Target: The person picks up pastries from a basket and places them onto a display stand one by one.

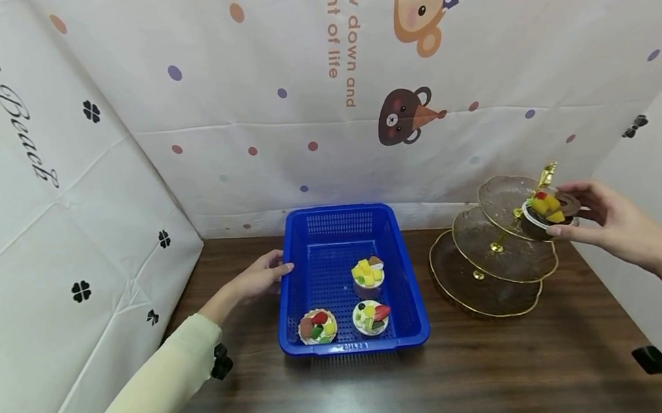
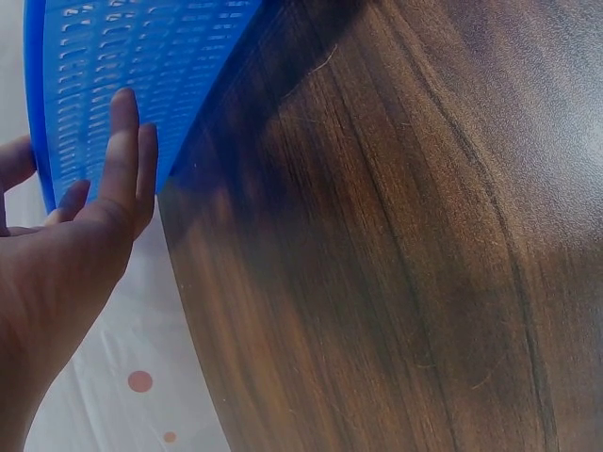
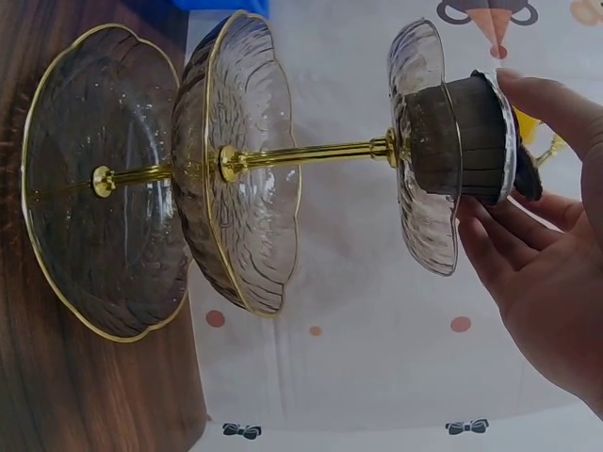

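Observation:
My right hand point(image 1: 621, 221) holds a toy cupcake point(image 3: 462, 141) in a dark cup, topped with yellow fruit pieces and a brown disc. The cup sits at the top plate point(image 3: 424, 235) of a three-tier glass stand point(image 1: 476, 292) with gold rims and a gold stem. In the right wrist view, thumb and fingers stand either side of the cup's top edge. My left hand point(image 1: 259, 276) grips the left rim of a blue plastic basket point(image 1: 326, 268), thumb over the rim and fingers along the outer wall point(image 2: 160, 75).
Inside the basket are a yellow-topped cupcake point(image 1: 367, 276), a fruit tart point(image 1: 317, 326) and a strawberry-topped cake point(image 1: 371, 318). The brown wooden table point(image 1: 353, 401) meets printed white cloth point(image 1: 299, 142) behind and at both sides. The stand's two lower plates hold nothing.

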A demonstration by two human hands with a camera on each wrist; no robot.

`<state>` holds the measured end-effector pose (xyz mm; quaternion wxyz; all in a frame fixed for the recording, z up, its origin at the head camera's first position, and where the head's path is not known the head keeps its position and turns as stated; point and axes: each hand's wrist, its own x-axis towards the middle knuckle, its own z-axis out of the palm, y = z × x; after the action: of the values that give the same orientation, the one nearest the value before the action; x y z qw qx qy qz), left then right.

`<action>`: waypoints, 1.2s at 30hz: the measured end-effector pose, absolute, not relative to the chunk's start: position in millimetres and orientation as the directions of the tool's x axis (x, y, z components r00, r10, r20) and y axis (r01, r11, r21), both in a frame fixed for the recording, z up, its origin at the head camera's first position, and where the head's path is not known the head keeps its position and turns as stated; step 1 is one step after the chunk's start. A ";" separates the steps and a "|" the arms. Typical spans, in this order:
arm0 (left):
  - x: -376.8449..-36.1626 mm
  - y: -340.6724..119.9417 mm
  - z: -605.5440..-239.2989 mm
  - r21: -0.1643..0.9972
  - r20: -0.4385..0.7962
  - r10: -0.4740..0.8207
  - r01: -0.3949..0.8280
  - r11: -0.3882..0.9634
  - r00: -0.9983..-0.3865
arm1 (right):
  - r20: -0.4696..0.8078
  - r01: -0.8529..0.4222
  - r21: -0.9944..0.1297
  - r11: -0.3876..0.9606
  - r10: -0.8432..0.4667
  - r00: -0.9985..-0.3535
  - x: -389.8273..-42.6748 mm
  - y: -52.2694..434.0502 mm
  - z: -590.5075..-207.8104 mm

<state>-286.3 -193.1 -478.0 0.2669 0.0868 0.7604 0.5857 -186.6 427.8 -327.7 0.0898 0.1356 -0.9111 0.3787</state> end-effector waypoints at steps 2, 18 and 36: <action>-286.1 -193.0 -477.9 0.936 -0.306 0.441 -0.181 0.303 -0.844 | 0.275 -0.321 -0.667 0.672 -0.178 -0.945 -185.6 427.9 -326.6; -285.6 -192.4 -479.2 0.945 -0.289 0.461 -0.175 0.275 -0.839 | 0.330 -0.362 -0.664 0.655 -0.178 -0.927 -183.1 424.9 -313.3; -285.5 -192.5 -479.7 0.945 -0.290 0.453 -0.177 0.275 -0.843 | 0.512 -0.549 -0.616 0.564 -0.242 -0.824 -176.6 386.7 -270.1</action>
<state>-285.5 -192.5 -479.7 0.2645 0.0914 0.7532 0.5953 -176.6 386.7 -270.1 0.1888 0.2289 -0.8640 0.4067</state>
